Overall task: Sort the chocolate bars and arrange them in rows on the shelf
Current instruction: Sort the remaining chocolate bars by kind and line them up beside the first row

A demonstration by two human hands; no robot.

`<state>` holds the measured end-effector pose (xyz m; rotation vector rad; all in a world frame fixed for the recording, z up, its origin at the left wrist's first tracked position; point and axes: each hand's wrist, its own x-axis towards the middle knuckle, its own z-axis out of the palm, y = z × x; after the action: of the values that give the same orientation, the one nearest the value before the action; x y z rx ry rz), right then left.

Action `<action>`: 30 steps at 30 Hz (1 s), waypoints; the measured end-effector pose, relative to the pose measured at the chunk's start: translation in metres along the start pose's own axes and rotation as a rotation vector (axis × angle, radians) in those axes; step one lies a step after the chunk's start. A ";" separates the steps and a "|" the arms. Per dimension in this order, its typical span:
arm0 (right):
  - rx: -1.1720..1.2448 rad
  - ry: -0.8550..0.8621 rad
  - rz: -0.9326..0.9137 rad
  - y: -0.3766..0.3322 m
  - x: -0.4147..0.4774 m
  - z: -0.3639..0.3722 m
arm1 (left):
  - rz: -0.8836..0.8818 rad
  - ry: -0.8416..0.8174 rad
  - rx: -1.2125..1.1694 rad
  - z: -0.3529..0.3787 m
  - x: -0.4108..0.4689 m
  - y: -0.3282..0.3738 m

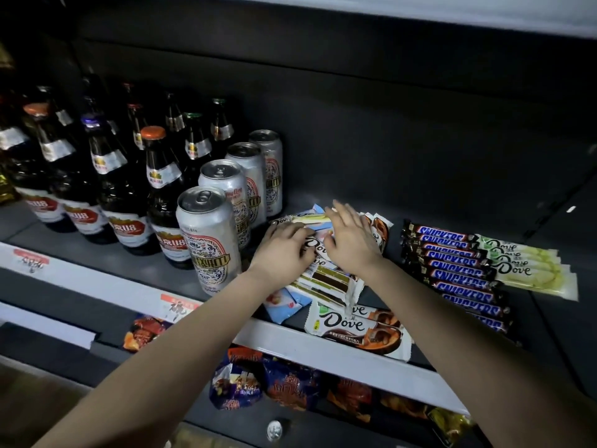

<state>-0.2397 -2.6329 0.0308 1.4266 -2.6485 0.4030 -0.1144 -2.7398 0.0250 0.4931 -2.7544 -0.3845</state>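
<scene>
While both hands are down on the messy pile of Dove bars (pixel 318 250) in the middle of the shelf (pixel 323 341), here's how it sits. My left hand (pixel 284 245) lies flat on the left side of the heap, just beside the beer cans (pixel 210 234), fingers loosely curled over a wrapper; can't honestly tell if that grip has closed on a bar or is just pressing. My right hand (pixel 350 236) is on the far right part of the pile, fingers spread apart and flat, not clamped on anything.

The key thing: the pile sits directly under both palms, and the bars in it mostly run near-to-far, though skewed and overlapping, with a blue-wrapped bar (pixel 284 307) sticking out at the near edge. Finished rows lie off to the right: the Snickers bars (pixel 458 273) stacked front to back, long axes running left-right, and the pale green Dove bars (pixel 529 270) just beyond them. So anything headed there needs turning crosswise, and my right hand is the nearer one. One loose brown Dove bar (pixel 358 331) lies at the near lip, close to my right forearm.
</scene>
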 end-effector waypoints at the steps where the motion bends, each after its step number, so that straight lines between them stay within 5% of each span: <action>1: -0.001 -0.040 0.028 0.002 0.002 0.001 | 0.003 0.004 -0.005 0.000 0.000 0.000; 6: 0.011 -0.131 0.119 0.003 0.005 0.004 | 0.008 0.021 -0.017 0.002 0.001 0.000; 24: 0.099 0.108 0.136 -0.007 -0.015 -0.011 | -0.058 -0.032 -0.032 -0.005 -0.003 0.007; 30: 0.054 0.008 0.130 -0.003 -0.026 -0.025 | -0.066 0.051 0.069 -0.006 -0.005 0.013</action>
<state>-0.2239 -2.6063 0.0492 1.2671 -2.7531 0.4949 -0.1121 -2.7275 0.0331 0.6038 -2.7145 -0.2890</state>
